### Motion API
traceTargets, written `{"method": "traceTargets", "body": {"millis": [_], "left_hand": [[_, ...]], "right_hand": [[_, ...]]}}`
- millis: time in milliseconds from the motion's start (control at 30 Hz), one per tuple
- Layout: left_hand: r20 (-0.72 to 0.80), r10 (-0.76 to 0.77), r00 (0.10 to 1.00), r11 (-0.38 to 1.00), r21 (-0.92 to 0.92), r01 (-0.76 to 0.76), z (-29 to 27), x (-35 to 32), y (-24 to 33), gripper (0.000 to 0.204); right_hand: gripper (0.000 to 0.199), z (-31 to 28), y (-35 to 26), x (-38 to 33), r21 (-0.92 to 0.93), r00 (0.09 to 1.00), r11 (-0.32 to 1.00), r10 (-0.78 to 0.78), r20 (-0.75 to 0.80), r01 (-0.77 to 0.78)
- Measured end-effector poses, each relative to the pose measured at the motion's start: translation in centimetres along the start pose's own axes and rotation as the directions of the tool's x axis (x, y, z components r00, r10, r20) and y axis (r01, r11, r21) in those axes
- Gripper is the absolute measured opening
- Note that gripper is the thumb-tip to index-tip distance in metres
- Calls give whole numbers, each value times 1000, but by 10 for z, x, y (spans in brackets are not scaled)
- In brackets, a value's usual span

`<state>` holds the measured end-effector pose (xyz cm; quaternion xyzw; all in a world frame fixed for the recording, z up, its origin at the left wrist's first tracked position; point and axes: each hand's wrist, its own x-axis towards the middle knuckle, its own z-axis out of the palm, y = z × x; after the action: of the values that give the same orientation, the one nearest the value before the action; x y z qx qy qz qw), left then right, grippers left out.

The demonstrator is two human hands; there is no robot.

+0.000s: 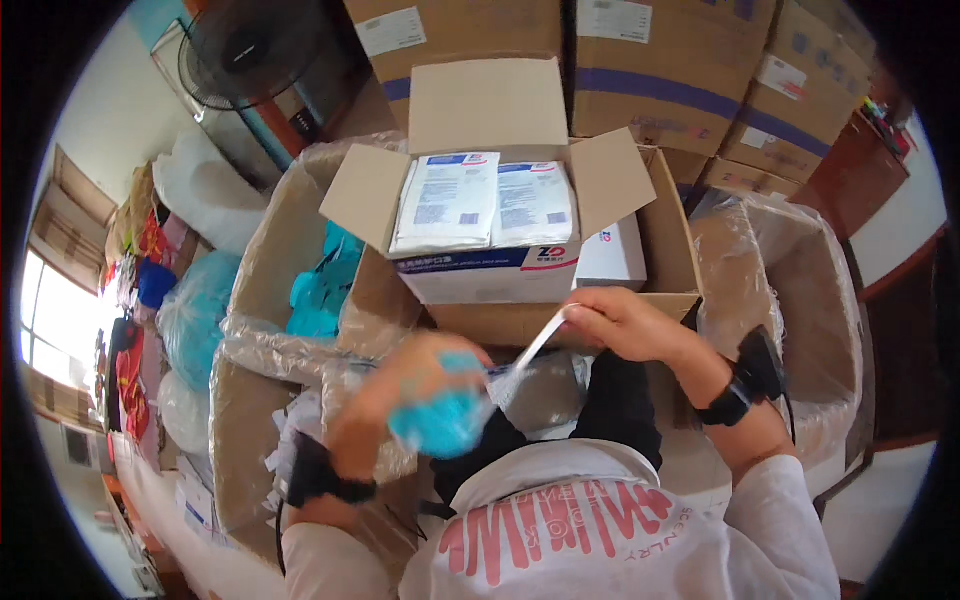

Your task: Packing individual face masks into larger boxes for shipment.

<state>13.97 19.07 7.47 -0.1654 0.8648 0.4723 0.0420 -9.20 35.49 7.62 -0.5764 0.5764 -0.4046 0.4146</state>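
The left hand [400,385] is closed around a blue bundle [440,415], while the right hand [625,325] pinches a clear wrapper strip [530,352] stretched between both hands, just below an open white box [490,230].

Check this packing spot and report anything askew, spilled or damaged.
Nothing is clearly damaged. White scraps lie loose in the plastic-lined carton at lower left. The left hand grips a blue bundle, blurred; the right hand pulls a white strip. The packets in the open white box sit neatly.
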Motion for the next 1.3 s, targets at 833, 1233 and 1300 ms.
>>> {"method": "traceTargets", "body": {"millis": [833, 1233, 1300], "left_hand": [[256, 405, 878, 825, 311, -471, 34, -22, 31, 18], [262, 426, 866, 807, 322, -495, 29, -22, 19, 18], [263, 421, 868, 811, 320, -490, 29, -21, 19, 19]], "right_hand": [[27, 46, -9, -65, -211, 891, 974, 24, 453, 81], [33, 11, -30, -80, -186, 833, 966, 248, 495, -177], [34, 5, -35, -80, -207, 818, 956, 285, 499, -207]]}}
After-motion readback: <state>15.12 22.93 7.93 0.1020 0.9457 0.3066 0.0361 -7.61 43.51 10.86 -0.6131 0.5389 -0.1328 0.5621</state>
